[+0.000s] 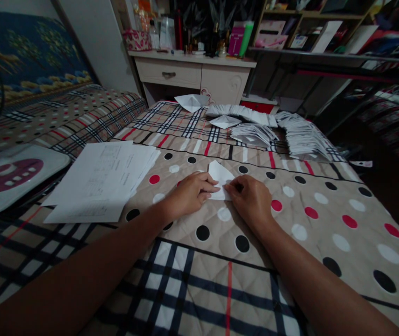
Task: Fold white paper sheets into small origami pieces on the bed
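Observation:
A small folded white paper (220,175) with a pointed top lies on the bedspread in front of me. My left hand (190,192) is at its left edge, the fingers closed together over the paper. On the right edge, my right hand (251,196) pinches the paper between thumb and curled fingers. To the left is a stack of printed sheets (101,168), somewhat fanned out. Farther back lie folded paper pieces: a bundle (253,134) in the middle, a long row (304,135) at the right, and a single boat-like piece (224,122).
A polka-dot and plaid bedspread (192,254) covers the bed. At the left edge sits a white object with a purple oval (12,175). Beyond the bed stand a cream dresser (169,72) crowded with bottles and boxes, and a shelf desk (325,53) at the right.

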Demonstrator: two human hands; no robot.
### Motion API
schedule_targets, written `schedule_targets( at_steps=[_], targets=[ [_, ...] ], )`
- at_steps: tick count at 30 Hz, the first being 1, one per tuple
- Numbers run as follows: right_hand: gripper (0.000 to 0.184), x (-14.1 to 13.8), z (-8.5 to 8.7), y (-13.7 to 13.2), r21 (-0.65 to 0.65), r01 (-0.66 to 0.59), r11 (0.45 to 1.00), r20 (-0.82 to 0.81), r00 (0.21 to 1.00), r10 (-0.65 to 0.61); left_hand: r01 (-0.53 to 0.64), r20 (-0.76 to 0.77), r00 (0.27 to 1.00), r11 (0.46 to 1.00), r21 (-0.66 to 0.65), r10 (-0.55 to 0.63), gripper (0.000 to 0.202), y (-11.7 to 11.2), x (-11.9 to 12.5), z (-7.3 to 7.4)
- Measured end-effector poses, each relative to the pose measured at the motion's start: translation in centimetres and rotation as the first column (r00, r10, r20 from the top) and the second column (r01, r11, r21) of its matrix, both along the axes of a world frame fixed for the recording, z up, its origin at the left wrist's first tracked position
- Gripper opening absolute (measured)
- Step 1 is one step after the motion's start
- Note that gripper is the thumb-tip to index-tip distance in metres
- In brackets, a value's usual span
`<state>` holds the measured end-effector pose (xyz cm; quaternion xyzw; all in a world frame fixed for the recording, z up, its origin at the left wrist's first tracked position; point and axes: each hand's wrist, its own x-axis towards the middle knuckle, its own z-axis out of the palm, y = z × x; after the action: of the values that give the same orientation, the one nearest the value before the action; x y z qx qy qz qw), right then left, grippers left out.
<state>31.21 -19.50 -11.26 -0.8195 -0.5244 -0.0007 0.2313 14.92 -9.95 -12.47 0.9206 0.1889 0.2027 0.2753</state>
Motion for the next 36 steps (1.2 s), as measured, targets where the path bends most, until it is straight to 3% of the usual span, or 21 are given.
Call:
schedule_targets(
  at_steps=[6,9,12,14,17,19,24,31,36],
  targets=[
    [0.015,0.2,-0.1,-0.1,0.029,-0.028,0.999,0.111,0.994,0.024,0.037,-0.156,0.988,0.958,0.283,0.008,0.037,-0.8,-0.5,0.7],
    [0.016,-0.3,0.0,-0.5,0.111,-0.143,0.984,0.231,0.966,0.114,0.027,-0.195,0.98,0.93,0.366,0.048,0.034,-1.2,-0.6,1.3],
    [0.031,-2.1,-0.1,-1.4,0.21,-0.402,0.891,0.245,0.904,0.35,0.014,-0.225,0.971,0.923,0.385,0.08,0.024,-1.4,-0.5,1.6],
    [0.05,-3.8,-0.4,-2.3,0.209,-0.528,0.823,0.165,0.849,0.503,-0.013,-0.246,0.962,0.924,0.383,0.116,0.017,-1.5,-0.4,1.6],
    [0.094,-5.7,-1.0,-3.5,0.133,-0.571,0.81,0.036,0.819,0.572,-0.05,-0.239,0.96,0.926,0.373,0.148,0.017,-1.5,-0.3,1.5],
    [0.102,-5.6,-1.3,-4.2,0.054,-0.572,0.818,0.034,0.82,0.571,-0.049,-0.218,0.966,0.931,0.362,0.136,0.021,-1.5,-0.4,1.4],
    [0.097,-2.2,-1.4,-5.5,-0.15,-0.49,0.859,0.141,0.849,0.509,-0.027,-0.132,0.989,0.967,0.252,0.062,0.031,-0.8,-0.7,1.0],
    [0.096,-0.4,-1.1,-6.2,-0.186,-0.393,0.9,0.231,0.873,0.429,-0.065,0.066,0.996,0.998,-0.025,0.066,0.017,1.0,-0.3,-0.5],
    [0.094,-0.6,-1.3,-6.2,-0.172,-0.392,0.904,0.239,0.873,0.425,-0.141,0.063,0.987,0.982,-0.129,0.15,0.009,1.0,0.4,-0.3]
  ],
)
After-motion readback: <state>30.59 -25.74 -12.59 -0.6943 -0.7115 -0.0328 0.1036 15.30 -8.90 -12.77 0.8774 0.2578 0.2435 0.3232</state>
